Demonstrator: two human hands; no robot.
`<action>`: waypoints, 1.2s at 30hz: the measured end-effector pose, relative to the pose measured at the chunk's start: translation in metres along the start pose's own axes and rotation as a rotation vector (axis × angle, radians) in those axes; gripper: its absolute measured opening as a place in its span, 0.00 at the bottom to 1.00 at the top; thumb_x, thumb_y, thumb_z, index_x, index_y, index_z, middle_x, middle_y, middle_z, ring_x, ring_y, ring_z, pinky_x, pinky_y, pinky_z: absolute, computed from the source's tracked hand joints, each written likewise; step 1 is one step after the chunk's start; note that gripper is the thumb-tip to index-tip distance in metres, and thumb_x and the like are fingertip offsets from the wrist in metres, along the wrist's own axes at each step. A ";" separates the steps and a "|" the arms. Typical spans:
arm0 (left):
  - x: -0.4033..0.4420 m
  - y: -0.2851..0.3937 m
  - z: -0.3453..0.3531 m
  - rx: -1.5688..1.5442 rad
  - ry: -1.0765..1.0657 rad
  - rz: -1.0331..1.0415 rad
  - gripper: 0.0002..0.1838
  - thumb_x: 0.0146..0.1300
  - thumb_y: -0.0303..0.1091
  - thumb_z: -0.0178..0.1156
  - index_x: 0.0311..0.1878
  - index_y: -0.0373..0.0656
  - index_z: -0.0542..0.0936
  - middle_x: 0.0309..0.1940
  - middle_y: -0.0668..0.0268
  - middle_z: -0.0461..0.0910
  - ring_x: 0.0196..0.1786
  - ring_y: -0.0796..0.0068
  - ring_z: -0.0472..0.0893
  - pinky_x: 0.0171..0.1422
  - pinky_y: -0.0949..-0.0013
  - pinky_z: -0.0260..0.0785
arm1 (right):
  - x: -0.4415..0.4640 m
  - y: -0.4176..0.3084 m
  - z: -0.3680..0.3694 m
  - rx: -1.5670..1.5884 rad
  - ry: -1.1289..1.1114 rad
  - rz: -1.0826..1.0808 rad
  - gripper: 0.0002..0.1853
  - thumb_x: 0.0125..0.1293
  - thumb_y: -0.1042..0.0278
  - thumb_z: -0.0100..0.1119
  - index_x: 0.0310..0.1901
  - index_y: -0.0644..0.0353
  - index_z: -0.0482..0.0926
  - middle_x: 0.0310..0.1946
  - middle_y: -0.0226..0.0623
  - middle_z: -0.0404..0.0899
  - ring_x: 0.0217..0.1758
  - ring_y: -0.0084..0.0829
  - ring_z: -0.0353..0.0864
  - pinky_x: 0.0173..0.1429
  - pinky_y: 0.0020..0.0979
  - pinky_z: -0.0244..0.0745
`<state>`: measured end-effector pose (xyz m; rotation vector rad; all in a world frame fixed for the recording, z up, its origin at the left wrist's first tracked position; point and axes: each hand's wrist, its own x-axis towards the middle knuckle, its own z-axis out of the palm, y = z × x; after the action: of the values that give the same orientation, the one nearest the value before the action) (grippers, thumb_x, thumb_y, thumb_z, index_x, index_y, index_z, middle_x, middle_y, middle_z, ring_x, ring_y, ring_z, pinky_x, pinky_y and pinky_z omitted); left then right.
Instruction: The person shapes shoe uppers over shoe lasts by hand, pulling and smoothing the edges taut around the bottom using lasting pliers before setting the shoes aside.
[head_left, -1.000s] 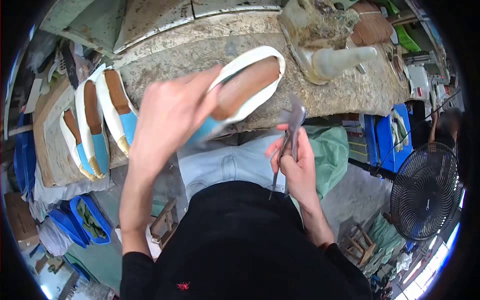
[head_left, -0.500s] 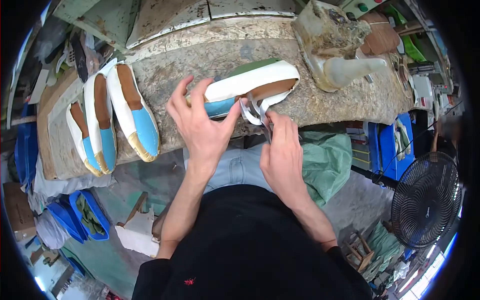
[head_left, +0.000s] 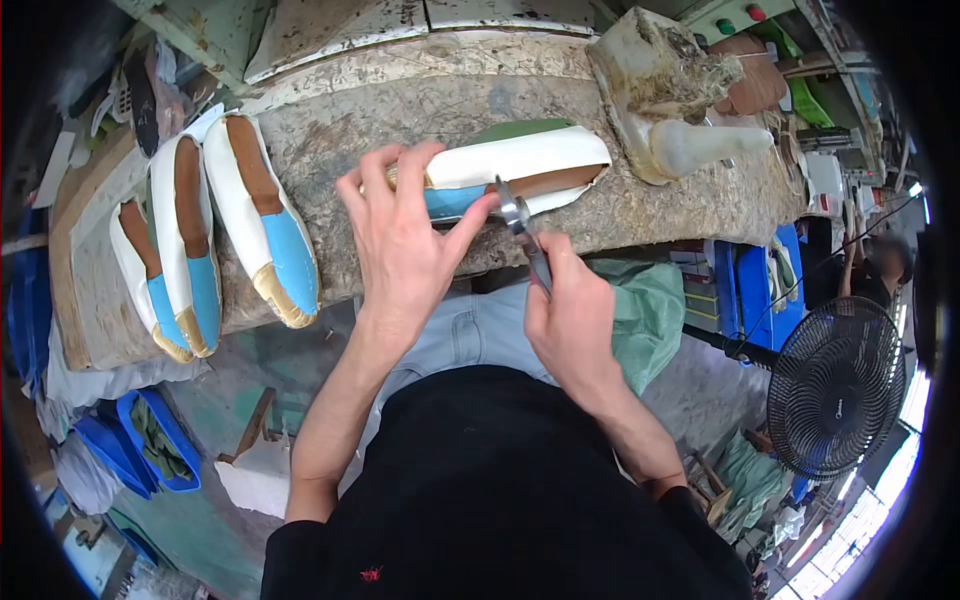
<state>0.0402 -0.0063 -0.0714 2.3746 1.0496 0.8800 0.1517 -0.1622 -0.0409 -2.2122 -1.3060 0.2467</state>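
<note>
A white shoe [head_left: 530,158] with a blue panel, brown lining and green underside lies on its side on the worn bench. My left hand [head_left: 405,235] grips it at the toe end, fingers over the top and thumb by the opening. In my right hand [head_left: 575,310] is a metal hand tool [head_left: 515,212] with curved jaws, resembling pincers; its tip is at the opening's edge, near my left thumb. Three similar shoes stand at the left: one at the far left [head_left: 140,270], one in the middle [head_left: 187,220] and a third [head_left: 260,220], with gold toes.
A pale horn-shaped post [head_left: 705,145] on a crusted block stands at the bench's right. Below are a green cloth [head_left: 645,325], blue bins [head_left: 780,290] and a black fan [head_left: 830,400]. Another blue bin [head_left: 160,440] sits on the floor at left. A person [head_left: 885,275] is at far right.
The tool has moved up to the shoe's opening. The loose white strip that looped beside it no longer shows, and the white edge lies closer to the shoe. My left hand still holds the shoe.
</note>
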 end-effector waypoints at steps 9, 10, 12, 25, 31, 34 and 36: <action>0.006 -0.001 -0.005 -0.042 -0.091 0.021 0.35 0.56 0.48 0.84 0.64 0.46 0.81 0.60 0.51 0.74 0.63 0.44 0.70 0.67 0.46 0.70 | -0.003 -0.008 -0.040 0.618 -0.378 0.287 0.17 0.67 0.86 0.51 0.56 0.65 0.75 0.33 0.41 0.81 0.30 0.34 0.82 0.38 0.35 0.76; 0.006 0.001 -0.005 -0.043 -0.092 0.020 0.35 0.56 0.48 0.84 0.64 0.46 0.81 0.60 0.51 0.74 0.63 0.44 0.70 0.67 0.46 0.70 | -0.005 -0.005 -0.039 0.656 -0.379 0.301 0.18 0.67 0.86 0.51 0.57 0.65 0.74 0.34 0.41 0.82 0.31 0.34 0.82 0.39 0.35 0.77; 0.008 0.002 -0.005 -0.059 -0.079 0.016 0.34 0.56 0.48 0.83 0.63 0.46 0.81 0.61 0.51 0.73 0.64 0.43 0.70 0.69 0.45 0.69 | -0.012 0.016 -0.029 0.630 -0.394 0.214 0.21 0.66 0.87 0.50 0.61 0.66 0.73 0.39 0.43 0.84 0.39 0.38 0.87 0.45 0.37 0.80; 0.009 0.010 -0.007 0.073 -0.146 0.024 0.35 0.61 0.46 0.82 0.66 0.42 0.78 0.60 0.51 0.73 0.62 0.45 0.72 0.67 0.46 0.70 | -0.023 0.006 -0.015 0.691 -0.235 0.361 0.12 0.71 0.84 0.54 0.54 0.68 0.75 0.35 0.49 0.84 0.34 0.42 0.87 0.41 0.38 0.80; 0.014 0.011 -0.007 0.040 -0.230 0.018 0.34 0.61 0.46 0.82 0.64 0.42 0.78 0.61 0.46 0.72 0.65 0.40 0.69 0.68 0.42 0.68 | -0.035 0.024 0.033 0.543 -0.160 0.221 0.15 0.72 0.83 0.54 0.58 0.69 0.70 0.36 0.57 0.85 0.37 0.59 0.88 0.42 0.51 0.82; 0.016 0.009 -0.007 0.012 -0.227 0.046 0.34 0.59 0.48 0.83 0.63 0.42 0.79 0.61 0.47 0.71 0.66 0.41 0.68 0.70 0.41 0.67 | -0.028 0.026 0.048 0.356 -0.093 0.119 0.17 0.73 0.80 0.57 0.61 0.71 0.68 0.36 0.61 0.87 0.37 0.66 0.87 0.40 0.59 0.80; 0.020 0.009 -0.011 -0.056 -0.238 0.006 0.35 0.57 0.50 0.84 0.61 0.42 0.80 0.62 0.48 0.71 0.67 0.42 0.67 0.70 0.41 0.67 | -0.024 0.029 0.053 0.293 -0.128 0.138 0.15 0.72 0.83 0.56 0.57 0.71 0.67 0.37 0.59 0.85 0.39 0.67 0.86 0.41 0.57 0.79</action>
<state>0.0475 0.0044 -0.0505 2.3659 0.9117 0.6011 0.1388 -0.1746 -0.1031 -2.0633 -1.1021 0.6017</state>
